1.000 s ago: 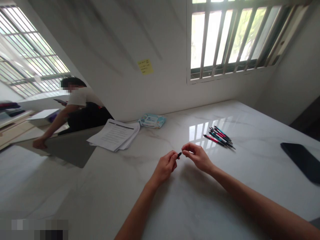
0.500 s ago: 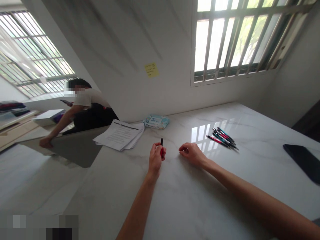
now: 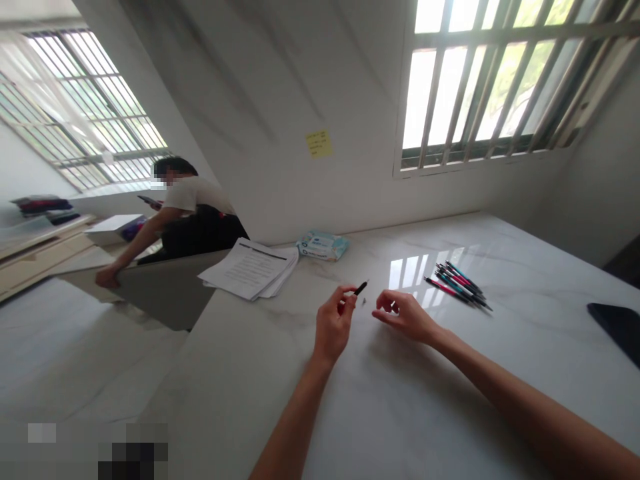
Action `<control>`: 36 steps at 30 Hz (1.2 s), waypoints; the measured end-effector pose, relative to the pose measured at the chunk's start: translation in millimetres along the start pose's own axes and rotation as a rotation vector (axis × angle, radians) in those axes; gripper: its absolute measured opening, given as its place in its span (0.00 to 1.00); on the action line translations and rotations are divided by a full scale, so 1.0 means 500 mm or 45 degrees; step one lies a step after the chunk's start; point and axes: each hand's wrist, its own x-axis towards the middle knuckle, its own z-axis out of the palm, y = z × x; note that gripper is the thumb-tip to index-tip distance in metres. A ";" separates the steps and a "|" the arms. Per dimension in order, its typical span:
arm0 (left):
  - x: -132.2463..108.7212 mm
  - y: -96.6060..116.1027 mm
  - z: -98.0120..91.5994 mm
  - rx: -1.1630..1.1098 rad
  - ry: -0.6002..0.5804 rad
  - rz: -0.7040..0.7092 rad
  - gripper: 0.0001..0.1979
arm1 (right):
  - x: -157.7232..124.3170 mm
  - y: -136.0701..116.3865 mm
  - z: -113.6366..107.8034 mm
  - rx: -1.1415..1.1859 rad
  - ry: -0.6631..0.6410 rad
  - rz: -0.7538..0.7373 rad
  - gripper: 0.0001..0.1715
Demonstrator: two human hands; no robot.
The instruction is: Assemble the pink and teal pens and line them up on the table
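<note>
My left hand (image 3: 334,321) is closed around a pen (image 3: 361,288). The pen's black end points up and to the right, with a thin tip sticking out of it; the rest is hidden in my fingers. Just to the right, my right hand (image 3: 404,315) hovers low over the table with its fingers bent and apart, and nothing shows between them. Between the two hands is a small dark grey bit (image 3: 364,301), too small to name. Several pens (image 3: 459,285) in red, teal and black lie in a loose bunch beyond my right hand.
The white marbled table (image 3: 350,413) meets the wall at the back. Against it are a pack of wipes (image 3: 323,247) and stacked printed papers (image 3: 250,268). A dark phone (image 3: 617,328) lies far right. On the left, a person (image 3: 195,207) leans over by a grey panel (image 3: 165,293).
The pen in my left hand has tipped from upright to slanting right, and a thin tip now shows. My right hand's fingers have spread from a pinch. The small grey bit has come into view.
</note>
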 end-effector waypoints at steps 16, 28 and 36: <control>-0.026 0.021 0.041 0.260 -0.365 -0.011 0.17 | -0.009 -0.001 -0.019 0.512 0.099 0.173 0.21; -0.022 0.021 0.047 0.215 -0.368 -0.048 0.17 | -0.004 -0.008 -0.023 0.998 0.027 0.151 0.16; -0.025 0.021 0.048 0.210 -0.395 -0.035 0.16 | -0.006 -0.011 -0.039 0.968 -0.001 0.201 0.22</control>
